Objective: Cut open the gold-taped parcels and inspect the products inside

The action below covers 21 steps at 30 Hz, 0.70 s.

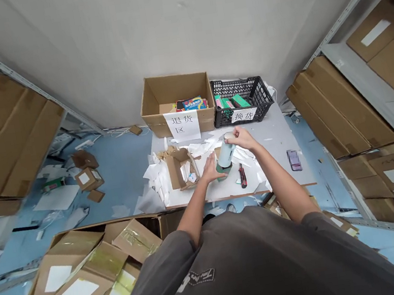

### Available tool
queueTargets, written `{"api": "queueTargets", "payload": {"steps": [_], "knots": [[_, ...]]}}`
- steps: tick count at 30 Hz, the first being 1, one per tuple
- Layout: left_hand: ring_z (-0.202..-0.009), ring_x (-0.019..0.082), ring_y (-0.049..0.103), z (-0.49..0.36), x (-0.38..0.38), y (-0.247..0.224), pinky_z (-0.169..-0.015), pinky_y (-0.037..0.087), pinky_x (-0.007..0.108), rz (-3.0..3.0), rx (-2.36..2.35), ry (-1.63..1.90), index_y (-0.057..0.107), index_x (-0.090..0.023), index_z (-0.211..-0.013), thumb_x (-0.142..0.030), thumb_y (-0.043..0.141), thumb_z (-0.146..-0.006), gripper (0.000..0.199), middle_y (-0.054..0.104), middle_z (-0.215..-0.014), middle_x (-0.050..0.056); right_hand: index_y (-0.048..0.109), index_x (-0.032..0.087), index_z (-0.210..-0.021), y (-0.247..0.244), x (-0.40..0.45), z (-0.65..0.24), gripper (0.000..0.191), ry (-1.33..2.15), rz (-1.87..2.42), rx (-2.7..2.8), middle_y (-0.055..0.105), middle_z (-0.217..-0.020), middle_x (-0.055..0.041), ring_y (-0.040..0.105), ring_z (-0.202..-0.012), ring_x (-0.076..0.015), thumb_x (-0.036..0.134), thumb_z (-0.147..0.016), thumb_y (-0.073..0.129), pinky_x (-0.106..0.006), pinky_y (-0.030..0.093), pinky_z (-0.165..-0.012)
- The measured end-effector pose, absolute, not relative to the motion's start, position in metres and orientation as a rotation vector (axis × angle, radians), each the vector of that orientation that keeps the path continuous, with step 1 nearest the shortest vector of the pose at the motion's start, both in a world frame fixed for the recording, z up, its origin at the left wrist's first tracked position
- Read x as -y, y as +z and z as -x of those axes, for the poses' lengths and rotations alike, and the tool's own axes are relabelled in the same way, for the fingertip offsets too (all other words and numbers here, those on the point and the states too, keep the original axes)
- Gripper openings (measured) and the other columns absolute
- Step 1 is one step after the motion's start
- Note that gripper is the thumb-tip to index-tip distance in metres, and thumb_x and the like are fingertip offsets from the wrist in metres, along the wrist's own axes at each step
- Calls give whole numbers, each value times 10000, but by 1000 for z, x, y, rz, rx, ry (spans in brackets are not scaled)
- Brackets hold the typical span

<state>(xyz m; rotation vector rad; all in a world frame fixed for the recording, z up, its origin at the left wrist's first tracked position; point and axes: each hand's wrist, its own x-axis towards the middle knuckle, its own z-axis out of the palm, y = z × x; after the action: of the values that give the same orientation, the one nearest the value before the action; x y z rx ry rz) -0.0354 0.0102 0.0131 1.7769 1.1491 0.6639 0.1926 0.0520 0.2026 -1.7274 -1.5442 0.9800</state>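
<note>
Near the middle of the table (pixel 211 192), my right hand (pixel 242 138) grips the top of a pale blue cylindrical cup or canister (pixel 226 152). The cylinder is tilted, and its lower end is at a small green box (pixel 220 173); how far inside it sits, I cannot tell. My left hand (pixel 209 169) holds the green box from the left, fingers along its side and thumb at the near edge. To the right of the box lies a red and black box cutter (pixel 242 176). An opened cardboard box (pixel 174 171) with white paper in it stands left of my left hand.
At the back are a large labelled cardboard box (pixel 159 121) holding colourful packages and a black plastic crate (pixel 263 102) with green boxes. Paper scraps (pixel 157 178) litter the table. A phone-like object (pixel 294 160) lies right. A big carton of parcels (pixel 79 280) stands lower left; shelves flank both sides.
</note>
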Motion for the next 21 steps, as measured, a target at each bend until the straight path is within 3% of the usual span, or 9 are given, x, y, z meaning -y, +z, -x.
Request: {"api": "queueTargets", "payload": {"steps": [2,7,11,16,21], "knots": [[-1636,444,329,40,-13,45,-1316,322,591,-1761,-1124,784,276,-218,-1719,-514,1059,-530,1455,320,-1764,228,448,279,-820,214,-60,-190,550,971,1756,1491,495,-742,62,472,-720,-167,565,-592,859,-271,399,-618],[-1348,339,623,34,-13,114,-1130,535,524,-1724,-1009,949,375,-273,-1661,-395,954,-704,1125,522,-1606,169,496,268,-833,236,-72,-178,561,1063,1735,1323,566,-773,25,559,-751,-196,582,-618,908,-301,502,-603],[-1293,324,638,37,-11,138,-1062,568,489,-1619,-1014,947,380,-278,-1647,-349,951,-682,1123,571,-1528,157,629,271,-1050,241,-62,-181,548,1419,1400,1311,709,-991,-13,677,-956,-244,629,-721,883,-378,613,-777],[-1307,324,635,44,-5,154,-1014,588,460,-1526,-989,977,357,-305,-1674,-406,951,-718,1130,514,-1589,171,532,360,-1480,214,-38,-176,1064,1694,945,1359,746,-1245,-52,720,-1128,-297,404,-544,1038,-504,609,-1016],[-1328,342,605,35,0,172,-1074,567,499,-1672,-1209,1109,352,-319,-1705,-395,993,-684,1207,514,-1572,158,401,353,-1608,196,-29,-155,1270,1479,1136,1206,707,-1328,-96,734,-1131,-327,448,-517,1045,-512,647,-960]]}}
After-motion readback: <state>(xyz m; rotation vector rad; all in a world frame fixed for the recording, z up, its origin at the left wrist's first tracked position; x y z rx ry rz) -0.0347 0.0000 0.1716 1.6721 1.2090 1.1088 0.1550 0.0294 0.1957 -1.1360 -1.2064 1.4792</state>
